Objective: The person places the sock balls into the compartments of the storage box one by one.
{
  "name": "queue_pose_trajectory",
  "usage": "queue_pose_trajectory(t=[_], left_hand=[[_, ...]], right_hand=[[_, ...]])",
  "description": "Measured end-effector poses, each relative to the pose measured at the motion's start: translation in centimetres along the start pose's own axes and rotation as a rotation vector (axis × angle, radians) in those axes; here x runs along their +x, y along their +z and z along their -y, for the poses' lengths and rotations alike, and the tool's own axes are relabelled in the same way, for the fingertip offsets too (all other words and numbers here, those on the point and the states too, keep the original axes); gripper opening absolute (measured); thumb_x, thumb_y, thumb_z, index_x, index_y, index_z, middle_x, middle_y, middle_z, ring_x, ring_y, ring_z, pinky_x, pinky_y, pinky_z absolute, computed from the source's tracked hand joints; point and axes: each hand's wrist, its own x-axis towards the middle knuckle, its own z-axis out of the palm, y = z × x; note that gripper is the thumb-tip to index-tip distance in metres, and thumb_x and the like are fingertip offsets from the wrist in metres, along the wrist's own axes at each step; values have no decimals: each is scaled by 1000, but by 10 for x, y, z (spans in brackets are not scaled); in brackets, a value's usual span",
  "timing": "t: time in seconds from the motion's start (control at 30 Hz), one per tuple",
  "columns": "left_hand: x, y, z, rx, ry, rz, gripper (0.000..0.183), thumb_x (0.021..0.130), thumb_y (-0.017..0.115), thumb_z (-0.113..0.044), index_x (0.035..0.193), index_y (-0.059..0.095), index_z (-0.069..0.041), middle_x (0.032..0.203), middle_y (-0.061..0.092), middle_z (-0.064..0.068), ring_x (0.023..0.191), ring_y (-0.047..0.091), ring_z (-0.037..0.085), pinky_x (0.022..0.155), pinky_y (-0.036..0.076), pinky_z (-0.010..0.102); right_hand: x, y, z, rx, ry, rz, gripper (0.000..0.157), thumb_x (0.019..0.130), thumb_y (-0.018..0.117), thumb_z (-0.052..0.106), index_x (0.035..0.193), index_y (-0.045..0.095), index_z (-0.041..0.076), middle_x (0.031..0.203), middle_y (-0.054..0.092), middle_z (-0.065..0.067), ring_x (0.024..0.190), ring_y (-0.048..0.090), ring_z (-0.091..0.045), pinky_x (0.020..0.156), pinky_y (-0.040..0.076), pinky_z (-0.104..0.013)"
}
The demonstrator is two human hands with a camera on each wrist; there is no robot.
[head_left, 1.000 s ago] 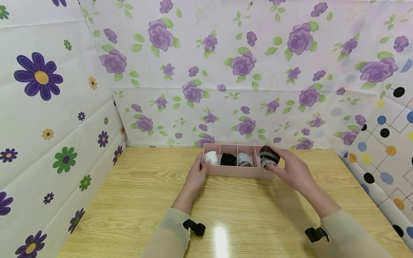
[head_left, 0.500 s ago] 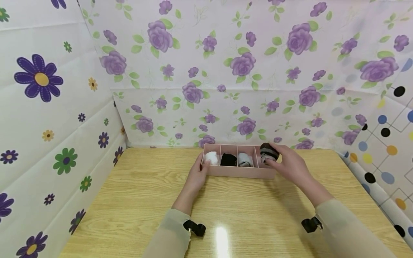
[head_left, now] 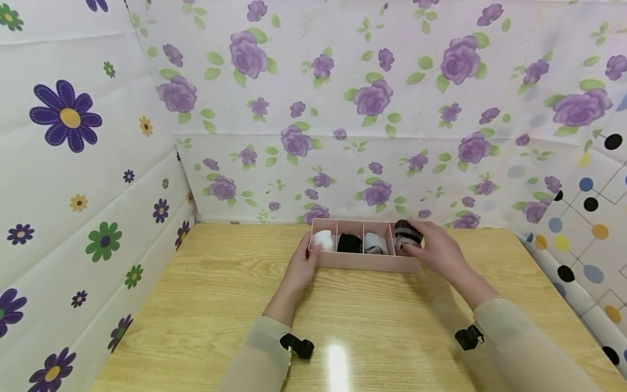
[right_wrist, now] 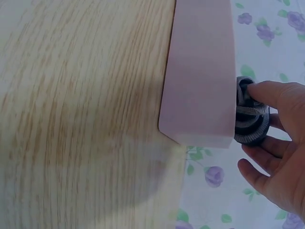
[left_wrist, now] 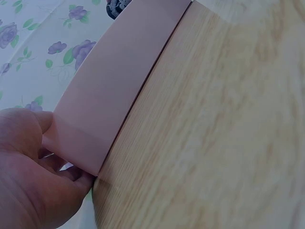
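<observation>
A pink divided storage box (head_left: 367, 262) stands at the back of the table. My left hand (head_left: 300, 267) grips its left end, thumb at the front rim; in the left wrist view its fingers wrap the box's end wall. My right hand (head_left: 442, 251) pinches a rolled-up striped sock (right_wrist: 252, 117), black and grey, between thumb and fingers at the rightmost compartment. The sock still stands partly above the rim in the right wrist view. In the other compartments lie a white rolled sock (head_left: 323, 240), a black rolled sock (head_left: 349, 243) and a light grey rolled sock (head_left: 375, 243).
The wooden table (head_left: 220, 305) reaches forward to a wall covering with purple roses (head_left: 296, 141). Patterned sheets also stand at the left and right sides. Black wrist cameras (head_left: 296, 345) are strapped to both sleeves.
The right hand has shifted slightly left and lowered the striped sock a little into the rightmost compartment. The left hand stays on the box's end. The head view has shifted slightly.
</observation>
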Motion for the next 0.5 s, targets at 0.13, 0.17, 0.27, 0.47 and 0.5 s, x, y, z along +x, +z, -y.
queue_pose_trajectory(t=[0.13,0.17,0.27,0.47,0.5], left_hand=[[1,1,1,-6,-3,4,65,119,53,-34,177,28,-19,179,30,14,166,24,34,134,20,51],[1,1,2,-7,-3,4,65,119,53,-34,177,28,-19,179,30,15,166,24,34,134,20,51],[2,1,3,-9,0,5,65,119,53,-34,177,28,-19,179,29,15,166,24,34,134,20,52],[1,1,1,-7,-2,5,66,119,53,-34,177,27,-17,180,28,15,166,23,34,134,19,51],[0,0,0,-7,-4,5,66,119,53,-34,177,27,-17,180,28,15,166,23,34,134,19,51]], right_hand=[[1,4,0,-3,5,4,73,106,77,27,167,46,2,156,53,-35,130,60,-56,93,56,-70],[2,5,-1,-4,5,2,72,106,77,28,166,46,2,155,53,-35,130,60,-56,93,56,-70],[4,8,-2,-3,7,7,72,106,76,28,166,47,2,155,54,-34,130,60,-55,95,55,-70],[7,14,-5,0,5,26,72,107,75,28,167,45,2,157,52,-34,134,57,-56,101,52,-72],[7,15,-5,2,3,26,72,107,75,28,167,45,2,157,52,-34,135,56,-56,102,52,-72]])
